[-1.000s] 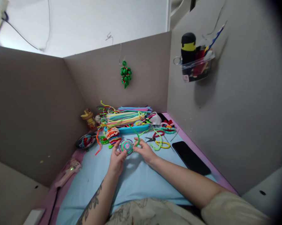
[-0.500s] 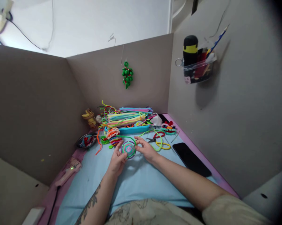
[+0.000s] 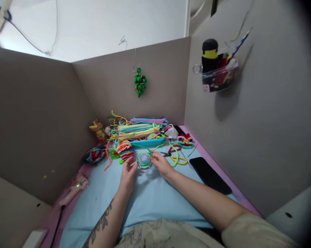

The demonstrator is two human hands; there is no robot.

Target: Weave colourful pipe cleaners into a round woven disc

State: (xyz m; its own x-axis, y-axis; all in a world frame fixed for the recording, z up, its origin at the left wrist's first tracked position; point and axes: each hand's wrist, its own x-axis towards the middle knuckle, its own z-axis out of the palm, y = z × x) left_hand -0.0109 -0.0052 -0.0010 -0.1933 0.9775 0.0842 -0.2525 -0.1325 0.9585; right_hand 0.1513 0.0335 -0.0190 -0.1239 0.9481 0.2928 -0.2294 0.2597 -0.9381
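Observation:
A round coil of pipe cleaners (image 3: pixel 144 159), pink in the middle with teal, green and purple rings, is held just above the blue cloth. My right hand (image 3: pixel 160 163) pinches its right edge, where a green pipe cleaner end (image 3: pixel 141 147) arcs away over the top. On the other side my left hand (image 3: pixel 128 171) has thumb and fingers apart beside the coil's left edge; whether a fingertip touches it is hard to make out. Behind my left hand lies a striped pipe cleaner piece (image 3: pixel 124 150) in orange, white and red.
Bundles of pastel pipe cleaners (image 3: pixel 140 130) lie in and over a blue tray (image 3: pixel 149 142) at the back. Right of my hands are scissors (image 3: pixel 180 159) and a phone (image 3: pixel 209 175). To the left are a dark bowl (image 3: pixel 94 155) and a pink glue gun (image 3: pixel 74 191).
The coil has shifted slightly right and up and tilted in my right hand. My left thumb has come off its face, and the left fingers have parted from their hold.

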